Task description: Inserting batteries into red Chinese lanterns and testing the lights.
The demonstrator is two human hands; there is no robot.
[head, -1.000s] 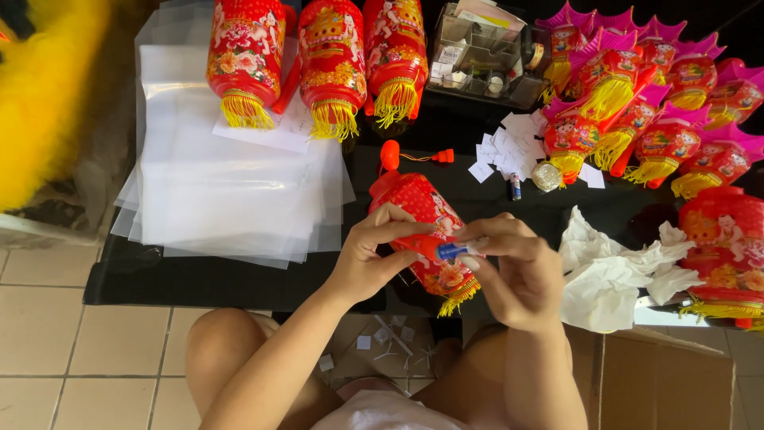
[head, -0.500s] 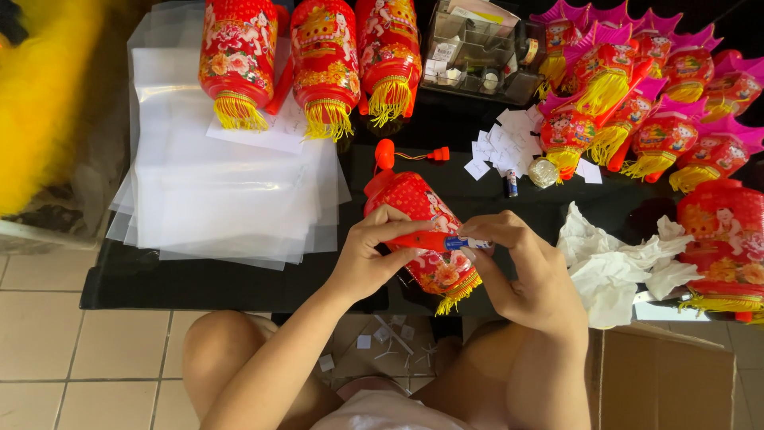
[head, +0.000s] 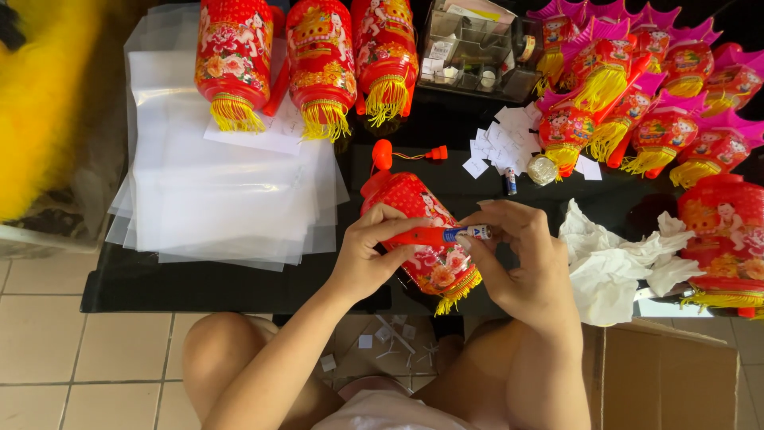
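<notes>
Your left hand (head: pixel 368 259) grips the red lantern (head: pixel 422 231), a glossy printed barrel lying over the black table's (head: pixel 239 283) front edge, long axis diagonal, yellow fringe toward you. Across it lies a slim red handle (head: pixel 426 236), its blue-white end pinched by your right hand (head: pixel 521 263).

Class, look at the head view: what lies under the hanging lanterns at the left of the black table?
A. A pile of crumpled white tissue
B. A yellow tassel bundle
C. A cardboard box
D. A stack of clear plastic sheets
D: a stack of clear plastic sheets is spread on the black table below the three red lanterns; the crumpled tissue lies on the right.
</notes>
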